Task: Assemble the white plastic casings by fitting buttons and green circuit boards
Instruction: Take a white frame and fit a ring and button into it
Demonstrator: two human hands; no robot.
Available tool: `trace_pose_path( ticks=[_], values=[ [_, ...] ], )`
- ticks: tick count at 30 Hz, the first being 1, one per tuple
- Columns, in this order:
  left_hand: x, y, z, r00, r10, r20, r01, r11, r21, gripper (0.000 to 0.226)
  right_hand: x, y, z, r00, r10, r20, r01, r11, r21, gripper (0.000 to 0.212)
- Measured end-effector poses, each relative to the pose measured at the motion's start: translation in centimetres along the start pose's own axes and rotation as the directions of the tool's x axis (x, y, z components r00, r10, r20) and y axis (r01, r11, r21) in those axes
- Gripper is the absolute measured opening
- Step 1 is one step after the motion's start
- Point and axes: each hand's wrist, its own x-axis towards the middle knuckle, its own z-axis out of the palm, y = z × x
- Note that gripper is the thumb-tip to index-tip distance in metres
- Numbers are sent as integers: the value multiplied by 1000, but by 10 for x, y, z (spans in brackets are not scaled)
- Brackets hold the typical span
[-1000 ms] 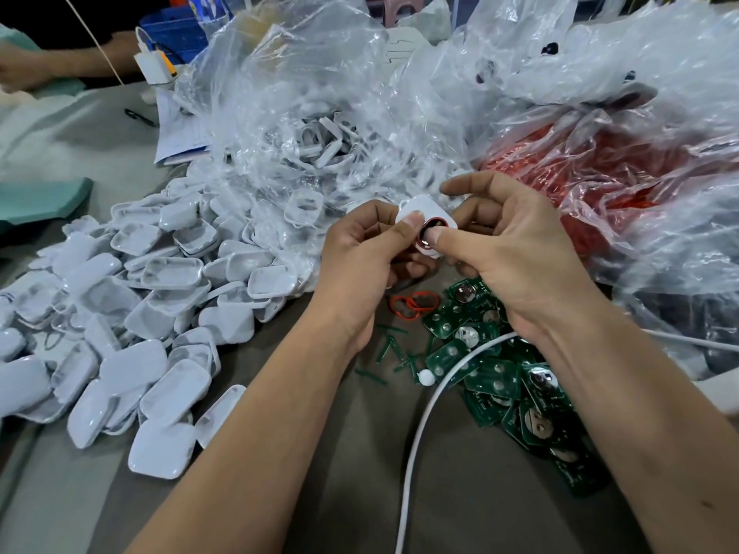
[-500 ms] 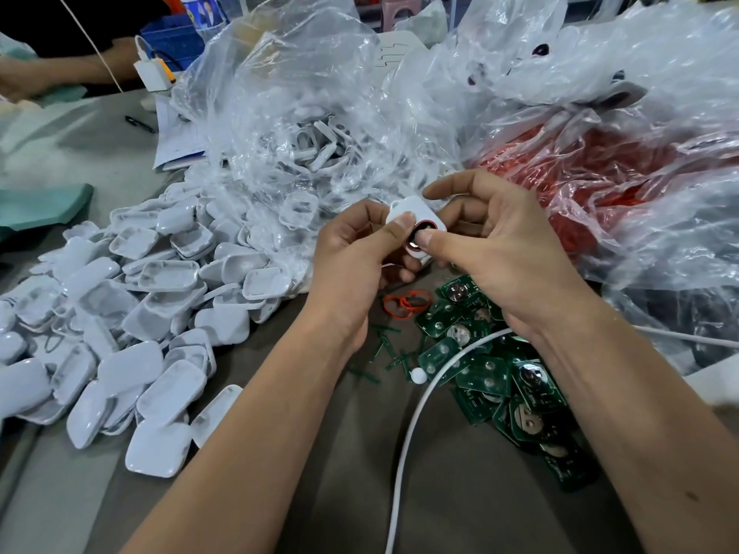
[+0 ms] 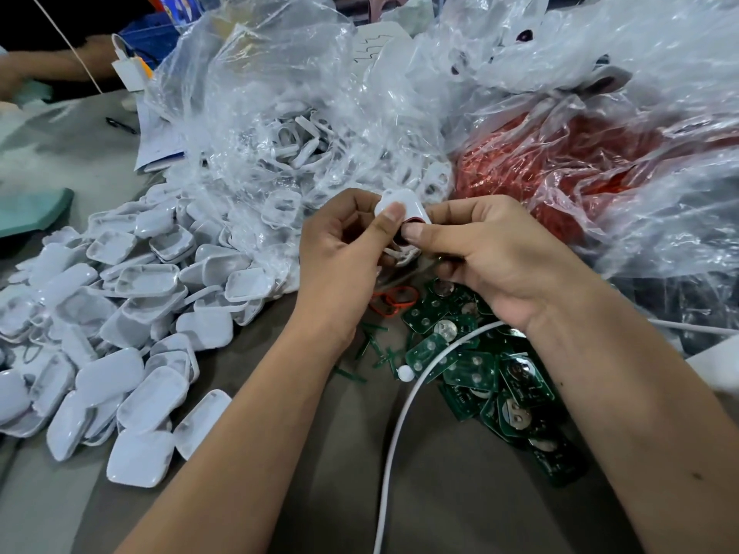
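We held 1 white casing (image 3: pixel 400 207) above the green circuit boards (image 3: pixel 472 365), left hand (image 3: pixel 340 253) and right hand (image 3: pixel 492 249) both pinching it. It seemed light, rigid and slick; its edges looked the safest hold.

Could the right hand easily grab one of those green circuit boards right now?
Probably not at once: the right hand is pinching the white casing together with the left hand. Once freed, yes; the green circuit boards lie uncovered just below it.
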Motion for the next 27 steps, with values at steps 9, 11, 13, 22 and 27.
trace_pose_path(
  ticks=[9,11,13,22,27],
  values=[
    [6,4,-4,992,-126,25,128,982,-140,11,1,-1,0,999,-13,-53,21,990,139,26],
    [7,4,-6,987,-157,42,162,974,-160,12,1,0,1,998,-30,-48,37,988,150,30],
    [7,5,-6,983,-174,53,181,968,-173,13,1,-1,2,999,-35,-30,40,984,176,34],
    [4,5,4,981,-190,-41,169,938,-303,24,-2,0,9,793,-589,-154,445,733,-514,25],
    [1,9,4,969,-245,-4,219,872,-439,15,-7,-4,9,778,-628,-35,479,628,-614,22]
  ],
)
